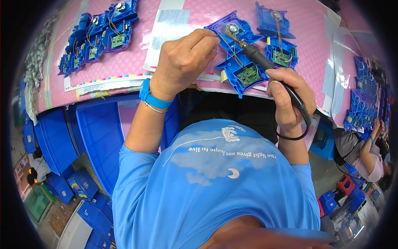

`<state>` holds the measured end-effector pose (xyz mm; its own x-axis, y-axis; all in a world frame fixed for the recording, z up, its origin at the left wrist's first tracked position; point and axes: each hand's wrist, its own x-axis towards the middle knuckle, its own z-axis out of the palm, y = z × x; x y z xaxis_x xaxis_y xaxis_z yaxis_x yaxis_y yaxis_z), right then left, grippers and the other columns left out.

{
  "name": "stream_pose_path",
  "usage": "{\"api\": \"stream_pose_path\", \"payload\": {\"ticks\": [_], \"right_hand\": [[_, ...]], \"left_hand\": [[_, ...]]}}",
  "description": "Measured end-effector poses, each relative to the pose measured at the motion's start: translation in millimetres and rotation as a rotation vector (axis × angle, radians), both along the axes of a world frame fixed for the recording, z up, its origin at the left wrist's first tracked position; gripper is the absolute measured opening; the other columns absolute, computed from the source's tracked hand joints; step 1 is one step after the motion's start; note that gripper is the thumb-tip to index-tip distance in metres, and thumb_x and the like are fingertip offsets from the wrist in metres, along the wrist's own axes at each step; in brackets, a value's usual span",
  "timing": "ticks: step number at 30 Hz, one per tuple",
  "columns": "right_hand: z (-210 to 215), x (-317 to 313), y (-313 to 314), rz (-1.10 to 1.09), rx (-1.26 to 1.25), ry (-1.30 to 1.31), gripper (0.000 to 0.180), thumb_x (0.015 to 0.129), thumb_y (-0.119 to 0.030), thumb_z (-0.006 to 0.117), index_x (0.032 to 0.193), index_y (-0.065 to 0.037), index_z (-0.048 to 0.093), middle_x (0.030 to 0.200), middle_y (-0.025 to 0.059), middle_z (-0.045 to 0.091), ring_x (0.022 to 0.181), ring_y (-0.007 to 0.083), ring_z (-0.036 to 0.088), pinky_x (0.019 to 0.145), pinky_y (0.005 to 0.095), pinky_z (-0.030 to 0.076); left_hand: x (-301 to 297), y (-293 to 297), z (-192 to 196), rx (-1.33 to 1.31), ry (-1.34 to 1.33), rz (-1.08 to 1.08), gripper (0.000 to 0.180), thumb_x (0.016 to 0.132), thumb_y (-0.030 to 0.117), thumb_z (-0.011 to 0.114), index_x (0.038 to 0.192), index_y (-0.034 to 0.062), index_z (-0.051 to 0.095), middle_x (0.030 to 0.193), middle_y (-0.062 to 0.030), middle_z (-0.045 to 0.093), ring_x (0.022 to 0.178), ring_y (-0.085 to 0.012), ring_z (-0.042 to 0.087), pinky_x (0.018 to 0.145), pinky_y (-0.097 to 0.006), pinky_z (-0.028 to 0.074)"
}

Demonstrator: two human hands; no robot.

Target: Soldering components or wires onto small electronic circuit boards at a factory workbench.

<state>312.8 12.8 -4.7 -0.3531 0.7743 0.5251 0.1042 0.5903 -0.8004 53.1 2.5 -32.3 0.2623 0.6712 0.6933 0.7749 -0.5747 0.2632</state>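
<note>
My right hand is wrapped round the black handle of a soldering iron. The iron's tip points up and left, at the round metal speaker in an opened blue plastic housing. My left hand is closed in a pinch at the housing's left side, with a thin wire showing by its fingers; its far end is hard to make out. Several thin coloured leads run from the speaker to a green circuit board in the housing's lower half.
Another opened blue housing lies just right, and several more stand in a row at the left. Pink patterned sheeting covers the table. Blue bins stand below its edge. At far right, a person's arm reaches toward blue parts.
</note>
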Motion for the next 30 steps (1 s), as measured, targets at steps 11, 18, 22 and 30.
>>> {"api": "stream_pose_path", "payload": {"ticks": [11,18,22,30], "right_hand": [[2.2,0.3,2.7,0.089,0.031,-0.069,0.023,0.091,-0.002,0.062,0.109,0.011,0.068,0.081,0.0141,0.066,0.065,0.0139,0.059,0.059,0.0271,0.046],[0.6,1.6,1.2,0.066,0.020,-0.026,0.023,0.092,-0.002,0.061,0.109,0.012,0.068,0.079,0.0131,0.065,0.065,0.0139,0.059,0.059,0.0271,0.045],[2.1,1.3,1.0,0.070,0.037,-0.048,0.023,0.092,-0.001,0.060,0.109,0.013,0.067,0.080,0.0133,0.064,0.065,0.0141,0.059,0.060,0.0271,0.046],[2.1,1.4,-1.3,0.032,0.021,-0.001,0.020,0.088,-0.002,0.066,0.105,0.009,0.070,0.079,0.0134,0.068,0.066,0.0177,0.064,0.059,0.0283,0.048]], "left_hand": [[-0.3,1.9,-2.6,0.003,0.004,0.003,0.020,0.075,0.001,0.078,0.092,0.0037,0.067,0.096,-0.0072,0.072,0.078,-0.0223,0.074,0.063,-0.030,0.059],[-2.2,-0.7,-3.2,-0.022,0.009,0.006,0.023,0.073,0.000,0.079,0.093,0.0037,0.067,0.098,-0.0072,0.072,0.080,-0.0223,0.074,0.064,-0.030,0.060],[-2.6,-1.6,-2.7,-0.033,0.013,0.012,0.022,0.074,0.000,0.080,0.092,0.0035,0.068,0.099,-0.0076,0.073,0.080,-0.0231,0.074,0.065,-0.031,0.060],[-1.9,-1.2,-2.8,-0.033,0.002,0.014,0.021,0.074,-0.001,0.079,0.092,0.0031,0.069,0.098,-0.0078,0.074,0.080,-0.0237,0.075,0.066,-0.031,0.061]]}}
